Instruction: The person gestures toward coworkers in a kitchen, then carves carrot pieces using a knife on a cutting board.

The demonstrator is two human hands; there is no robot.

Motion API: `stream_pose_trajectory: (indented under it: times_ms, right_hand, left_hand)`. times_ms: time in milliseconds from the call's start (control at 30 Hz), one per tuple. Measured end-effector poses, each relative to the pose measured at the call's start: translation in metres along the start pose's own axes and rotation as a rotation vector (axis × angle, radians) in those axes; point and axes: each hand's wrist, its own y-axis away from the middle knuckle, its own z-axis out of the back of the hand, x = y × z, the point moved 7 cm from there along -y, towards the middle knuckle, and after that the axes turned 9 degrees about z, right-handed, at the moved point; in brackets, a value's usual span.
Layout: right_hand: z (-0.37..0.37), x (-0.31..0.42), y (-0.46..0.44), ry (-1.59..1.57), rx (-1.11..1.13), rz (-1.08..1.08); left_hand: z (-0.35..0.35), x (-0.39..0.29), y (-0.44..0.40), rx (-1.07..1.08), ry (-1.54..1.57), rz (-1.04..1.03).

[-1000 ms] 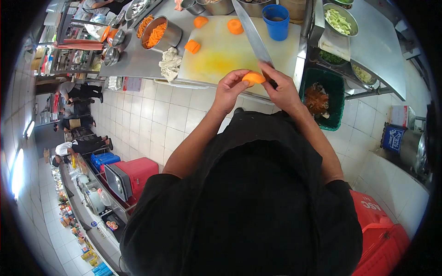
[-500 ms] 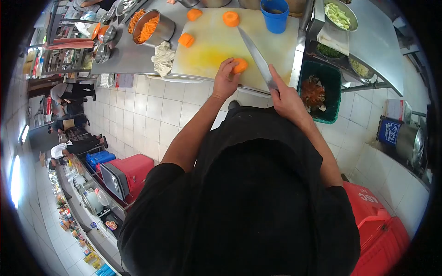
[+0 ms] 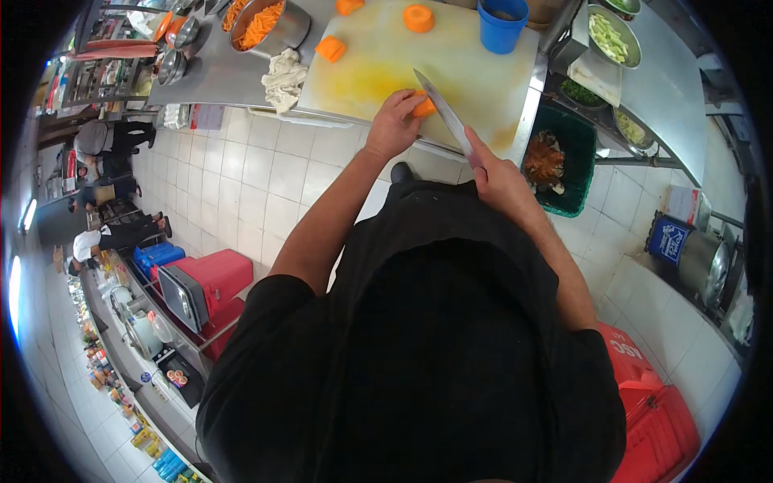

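Note:
My left hand is closed on a piece of carrot near the front edge of the white cutting board. In my right hand is the handle of a large kitchen knife. Its blade lies against or just over the right side of that carrot piece; I cannot tell whether it has cut in. Other thick carrot pieces rest farther back on the board, one at the left and one near the middle. Yellow-orange stains mark the board.
A steel pot of cut carrot sticks and a crumpled white cloth are left of the board. A blue cup stands at its back right. Below to the right is a green bin with scraps. A bowl of green pieces sits farther right.
The knife has moved left, from beside the carrot piece to against or over it. My left hand still holds the piece. The whole view has shifted slightly.

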Motion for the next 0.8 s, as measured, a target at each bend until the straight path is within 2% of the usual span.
stream_pose_trajectory:
  times_ms: [800]
  right_hand:
    - [0.02, 0.03, -0.018, 0.07, 0.21, -0.136]
  left_hand:
    - [0.001, 0.002, -0.002, -0.003, 0.019, -0.019]
